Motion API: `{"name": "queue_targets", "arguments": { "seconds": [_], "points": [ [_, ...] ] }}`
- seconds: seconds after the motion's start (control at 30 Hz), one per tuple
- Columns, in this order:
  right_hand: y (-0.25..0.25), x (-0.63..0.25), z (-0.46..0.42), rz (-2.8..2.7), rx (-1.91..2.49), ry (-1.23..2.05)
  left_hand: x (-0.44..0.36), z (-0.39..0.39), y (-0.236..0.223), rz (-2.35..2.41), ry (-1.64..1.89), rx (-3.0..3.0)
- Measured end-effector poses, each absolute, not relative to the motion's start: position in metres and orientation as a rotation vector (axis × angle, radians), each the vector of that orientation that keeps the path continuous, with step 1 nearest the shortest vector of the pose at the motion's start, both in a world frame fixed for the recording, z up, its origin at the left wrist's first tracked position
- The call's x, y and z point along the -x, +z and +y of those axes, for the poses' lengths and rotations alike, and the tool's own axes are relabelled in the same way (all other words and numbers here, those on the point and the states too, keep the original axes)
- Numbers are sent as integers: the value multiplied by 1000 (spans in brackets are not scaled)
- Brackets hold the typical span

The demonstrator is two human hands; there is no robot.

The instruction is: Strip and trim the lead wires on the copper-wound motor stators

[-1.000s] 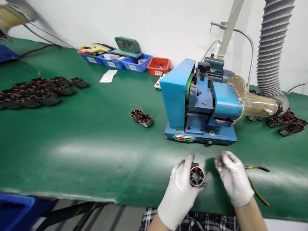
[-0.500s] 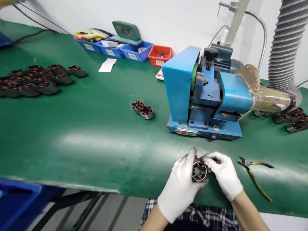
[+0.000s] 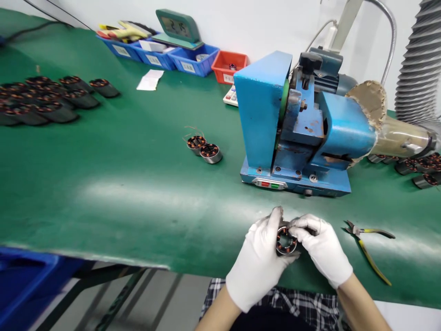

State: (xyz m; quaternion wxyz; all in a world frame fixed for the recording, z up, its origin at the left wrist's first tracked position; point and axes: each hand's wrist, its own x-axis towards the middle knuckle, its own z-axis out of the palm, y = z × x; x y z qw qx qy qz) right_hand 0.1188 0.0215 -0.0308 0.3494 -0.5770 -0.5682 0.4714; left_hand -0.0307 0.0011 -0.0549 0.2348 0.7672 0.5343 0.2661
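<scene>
My left hand [image 3: 260, 257], in a white glove with darkened fingertips, is closed round a ring-shaped motor stator [image 3: 278, 244] with copper windings and a bright metal rim. The stator's open face is turned up toward me. My right hand [image 3: 320, 250], gloved the same way, has its thumb and fingers pinched at the stator's upper right rim; whether a wire end lies between them is hidden. To the right of that hand, pliers [image 3: 354, 231] with yellow-green handles lie spread on the green table [image 3: 138, 220].
A blue belt machine [image 3: 263, 115] stands just beyond my hands. Two stators [image 3: 211, 154] sit left of it. Several dark-sleeved stators [image 3: 55, 112] are grouped at far left, more stators [image 3: 425, 180] at right. Blue bins [image 3: 193, 62], a red bin [image 3: 225, 66] and a clock [image 3: 177, 26] line the wall.
The view has shifted slightly. My right fingertips have come in over the stator's upper right rim, and the stator has tilted a little in my left hand.
</scene>
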Motion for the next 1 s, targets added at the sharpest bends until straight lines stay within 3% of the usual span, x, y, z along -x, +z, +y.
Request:
{"name": "queue_targets", "arguments": {
  "seconds": [0.27, 0.63, 1.0],
  "points": [
    [-27, -122, 20, -1545, 1497, 1186, 27, 1, -54, 1501, 746, -2124],
    [-55, -140, -13, -1945, 1527, 479, 22, 0, -58, 1642, 942, -2270],
    [-50, -171, 51, -1970, 1592, 235, 27, 4, -53, 1556, 857, -2224]
  ]
}}
